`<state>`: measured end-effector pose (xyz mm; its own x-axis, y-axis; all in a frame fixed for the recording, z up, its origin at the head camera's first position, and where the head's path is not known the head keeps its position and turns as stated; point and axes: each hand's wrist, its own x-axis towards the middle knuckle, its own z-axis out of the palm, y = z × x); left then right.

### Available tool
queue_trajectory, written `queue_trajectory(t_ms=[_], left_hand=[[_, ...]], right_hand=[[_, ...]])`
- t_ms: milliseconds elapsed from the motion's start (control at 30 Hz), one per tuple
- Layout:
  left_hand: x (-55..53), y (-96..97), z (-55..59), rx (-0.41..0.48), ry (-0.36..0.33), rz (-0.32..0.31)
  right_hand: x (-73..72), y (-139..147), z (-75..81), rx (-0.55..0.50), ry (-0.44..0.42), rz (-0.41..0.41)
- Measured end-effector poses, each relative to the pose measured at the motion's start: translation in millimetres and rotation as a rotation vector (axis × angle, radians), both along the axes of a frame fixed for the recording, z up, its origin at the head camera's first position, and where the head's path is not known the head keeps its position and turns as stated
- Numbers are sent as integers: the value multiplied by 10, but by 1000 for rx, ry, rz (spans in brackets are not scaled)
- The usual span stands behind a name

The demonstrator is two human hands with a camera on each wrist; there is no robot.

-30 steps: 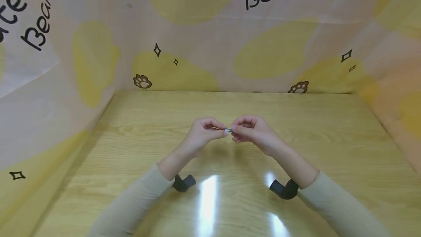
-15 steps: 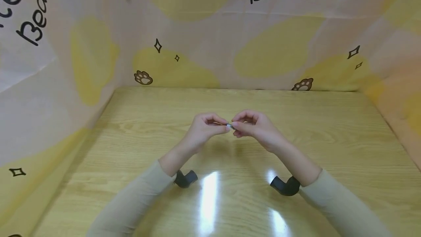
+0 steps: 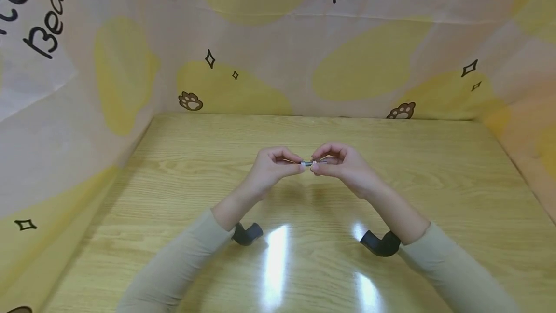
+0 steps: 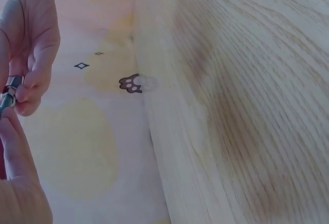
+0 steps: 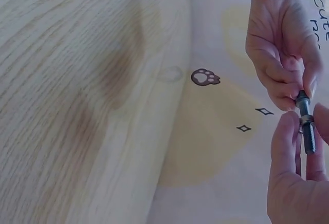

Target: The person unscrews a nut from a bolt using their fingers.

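Note:
Over the middle of the table, in the head view, my left hand (image 3: 273, 168) and right hand (image 3: 343, 168) almost meet at a small metal bolt (image 3: 307, 163). Left fingertips pinch the bolt at its head end, seen at the top of the bolt (image 5: 305, 106) in the right wrist view. Thumb and finger of my right hand (image 5: 295, 183) pinch a nut (image 5: 307, 119) around the shank, and the threaded end sticks out past it. Silvery thread (image 4: 7, 100) shows between both hands in the left wrist view. Fingers partly cover the nut.
The light wooden table (image 3: 195, 187) lies below the hands. A printed cloth (image 3: 260, 42) with paw marks and lettering hangs behind and at the sides. Black curved wrist mounts (image 3: 381, 244) sit at the sleeve cuffs.
The fingertips have drawn slightly apart, so more of the bolt shows between them. Its threaded end now shows beyond the right fingers. The head view has shifted slightly.

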<state>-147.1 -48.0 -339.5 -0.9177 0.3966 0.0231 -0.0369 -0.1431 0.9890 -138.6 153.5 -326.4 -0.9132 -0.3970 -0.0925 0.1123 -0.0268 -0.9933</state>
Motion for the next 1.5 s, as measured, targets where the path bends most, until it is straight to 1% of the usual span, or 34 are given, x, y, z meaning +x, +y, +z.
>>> queue_trajectory(t_ms=[100,300,533,667,767,900,933,1033,1133,1367,1500], left_hand=[[1,-2,-4,3,2,8],[12,-18,2,-6,16,-3],[15,-16,25,-22,12,1],[9,17,44,-19,4,1],[16,20,45,-8,0,-3],[21,-6,29,-12,-3,3],[21,-14,26,-15,-4,7],[18,-24,23,-20,-9,10],[15,-27,27,-19,-16,0],[-34,-19,25,-2,-1,-3],[-22,-5,36,-15,-2,-7]], right_hand=[[-5,17,12,21,11,9],[6,28,26,65,-18,23],[36,34,46,66,50,16],[41,42,54,77,11,22],[44,48,40,42,-10,25],[53,40,25,9,38,30],[55,34,23,16,45,30],[61,14,6,39,34,28],[62,4,-22,45,18,22],[65,35,-41,43,107,-18],[65,39,-27,35,95,-33]])
